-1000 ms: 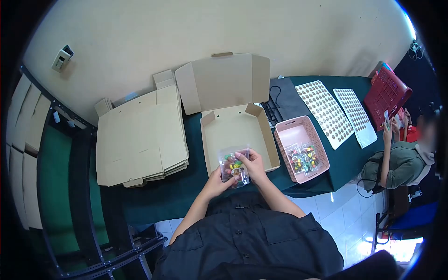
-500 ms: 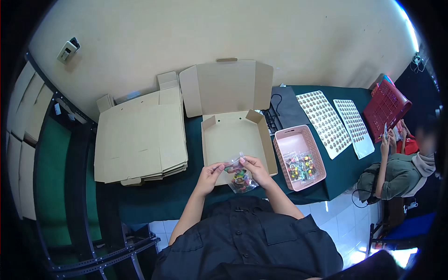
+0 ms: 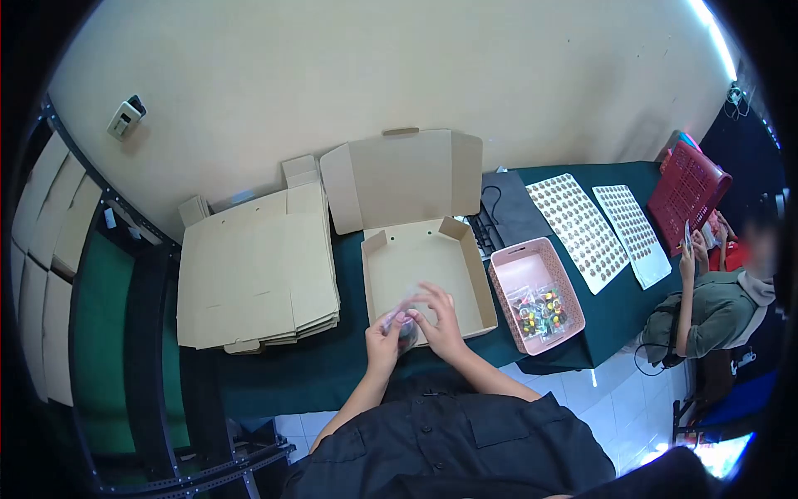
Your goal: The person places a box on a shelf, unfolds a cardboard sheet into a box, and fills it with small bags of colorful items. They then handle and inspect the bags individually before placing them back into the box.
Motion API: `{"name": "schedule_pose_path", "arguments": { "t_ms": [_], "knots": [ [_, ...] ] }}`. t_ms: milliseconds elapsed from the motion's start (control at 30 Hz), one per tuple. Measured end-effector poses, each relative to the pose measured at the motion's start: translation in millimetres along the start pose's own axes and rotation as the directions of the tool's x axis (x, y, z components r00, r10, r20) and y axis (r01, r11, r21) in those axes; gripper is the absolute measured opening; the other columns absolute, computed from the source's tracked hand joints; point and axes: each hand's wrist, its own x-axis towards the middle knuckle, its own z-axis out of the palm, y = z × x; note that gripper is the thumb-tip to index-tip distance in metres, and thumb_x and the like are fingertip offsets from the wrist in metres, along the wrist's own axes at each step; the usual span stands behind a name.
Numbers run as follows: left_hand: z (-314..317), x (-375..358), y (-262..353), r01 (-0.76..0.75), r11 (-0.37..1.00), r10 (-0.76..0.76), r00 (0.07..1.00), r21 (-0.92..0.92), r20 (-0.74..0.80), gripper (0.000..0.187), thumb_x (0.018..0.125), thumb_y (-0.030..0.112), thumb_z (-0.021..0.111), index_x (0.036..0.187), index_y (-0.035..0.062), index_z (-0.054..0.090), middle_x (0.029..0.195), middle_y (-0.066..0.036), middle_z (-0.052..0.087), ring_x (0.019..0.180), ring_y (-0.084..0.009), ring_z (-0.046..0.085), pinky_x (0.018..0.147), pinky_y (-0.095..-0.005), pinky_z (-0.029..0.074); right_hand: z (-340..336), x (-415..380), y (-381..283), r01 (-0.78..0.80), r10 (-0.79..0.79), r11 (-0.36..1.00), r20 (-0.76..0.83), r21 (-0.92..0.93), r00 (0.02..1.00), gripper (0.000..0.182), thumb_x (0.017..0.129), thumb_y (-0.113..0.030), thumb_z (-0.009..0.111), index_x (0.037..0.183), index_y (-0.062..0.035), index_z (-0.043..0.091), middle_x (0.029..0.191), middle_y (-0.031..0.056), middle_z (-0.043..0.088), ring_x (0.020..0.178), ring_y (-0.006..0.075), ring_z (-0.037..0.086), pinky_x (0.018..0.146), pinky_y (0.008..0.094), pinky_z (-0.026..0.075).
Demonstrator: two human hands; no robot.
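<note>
The clear bag (image 3: 405,329) of coloured bits sits pinched between both hands, left hand (image 3: 384,333) and right hand (image 3: 440,320), over the open cardboard box's (image 3: 424,266) near edge on the green desk (image 3: 332,366).

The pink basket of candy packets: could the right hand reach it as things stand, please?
Probably yes: the pink basket sits open-topped just right of the cardboard box, nothing between, though the right hand and left hand hold a small bag.

A small packing workroom is showing here: flat cardboard blanks (image 3: 258,274) are lying stacked at centre left, sticker sheets (image 3: 579,220) are covering the green-clothed table (image 3: 332,366) at upper right, beside a pink basket (image 3: 536,293).
</note>
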Motion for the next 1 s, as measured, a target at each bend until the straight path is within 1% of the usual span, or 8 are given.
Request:
{"name": "schedule_pose_path", "arguments": {
  "t_ms": [33,100,267,333,633,700,800,1000],
  "knots": [
    [-8,1,-9,0.035,0.999,-0.035,0.999,0.028,0.020,0.038,0.087,0.021,0.057,0.118,-0.0013,0.050,0.099,-0.009,0.061,0.082,-0.0100,0.059,0.068,-0.0226,0.048,-1,3,2,0.001,-0.001,1.000,-0.003,-0.003,1.000,0.031,0.079,-0.013,0.061,0.110,-0.0085,0.059,0.110,0.0120,0.053,0.104,0.0253,0.047,0.089,0.0337,0.037],
    [-7,-2,-15,0.086,0.994,-0.087,0.996,0.067,0.024,0.034,0.089,0.025,0.053,0.112,-0.0007,0.055,0.086,-0.005,0.064,0.071,-0.0103,0.060,0.066,-0.0221,0.047,0,5,10,-0.329,0.345,0.844,0.041,0.424,0.938,0.027,0.076,-0.014,0.066,0.102,-0.0068,0.063,0.107,0.0102,0.056,0.101,0.0198,0.050,0.086,0.0324,0.040],
    [-4,5,-5,0.260,0.965,-0.249,0.947,-0.027,0.205,0.042,0.093,0.035,0.042,0.115,0.0000,0.053,0.095,-0.007,0.062,0.082,-0.0122,0.060,0.070,-0.0242,0.048,-14,0,24,-0.351,0.352,0.751,0.110,0.559,0.929,0.014,0.080,-0.012,0.064,0.081,0.0021,0.065,0.099,0.0085,0.060,0.084,0.0109,0.055,0.077,0.0242,0.042],
    [-6,6,-9,0.262,0.965,-0.245,0.928,-0.026,0.280,0.045,0.094,0.037,0.038,0.117,-0.0001,0.051,0.100,-0.008,0.061,0.088,-0.0136,0.060,0.075,-0.0254,0.048,-20,0,19,-0.525,0.529,0.621,0.183,0.583,0.829,0.019,0.084,-0.016,0.061,0.083,0.0025,0.065,0.086,0.0060,0.063,0.077,0.0091,0.056,0.074,0.0225,0.043],
    [-17,8,-11,0.246,0.969,-0.228,0.918,-0.015,0.324,0.048,0.094,0.029,0.039,0.132,0.0010,0.032,0.126,-0.014,0.044,0.115,-0.0218,0.045,0.097,-0.0339,0.034,-10,-6,31,-0.438,0.537,0.575,0.084,0.691,0.839,0.034,0.092,-0.027,0.048,0.089,0.0036,0.063,0.082,0.0083,0.064,0.078,0.0126,0.058,0.072,0.0269,0.046],
    [-11,4,2,-0.073,0.996,0.066,0.989,0.048,0.131,0.066,0.088,0.021,0.051,0.140,0.0102,0.012,0.138,-0.015,0.025,0.119,-0.0268,0.040,0.099,-0.0378,0.033,-16,-2,32,-0.384,0.546,0.591,-0.001,0.709,0.838,0.040,0.094,-0.031,0.040,0.099,0.0046,0.058,0.093,0.0139,0.062,0.085,0.0193,0.061,0.077,0.0328,0.049],
    [-12,3,-1,-0.087,0.947,-0.006,0.958,0.310,0.286,0.084,0.081,0.014,0.059,0.140,0.0160,-0.002,0.139,-0.015,0.016,0.119,-0.0283,0.038,0.097,-0.0399,0.034,-8,-5,25,-0.346,0.473,0.634,0.008,0.691,0.881,0.041,0.095,-0.031,0.037,0.104,0.0055,0.054,0.098,0.0149,0.061,0.085,0.0191,0.061,0.076,0.0308,0.050],
    [5,1,-3,0.009,0.998,-0.015,0.993,0.055,0.115,0.051,0.089,0.021,0.052,0.132,0.0052,0.030,0.122,-0.014,0.045,0.104,-0.0198,0.051,0.084,-0.0274,0.044,-6,-3,-9,-0.372,0.340,0.683,0.177,0.629,0.924,0.031,0.094,-0.024,0.043,0.116,-0.0028,0.049,0.102,0.0100,0.059,0.085,0.0169,0.056,0.067,0.0268,0.047]
  ]
}}
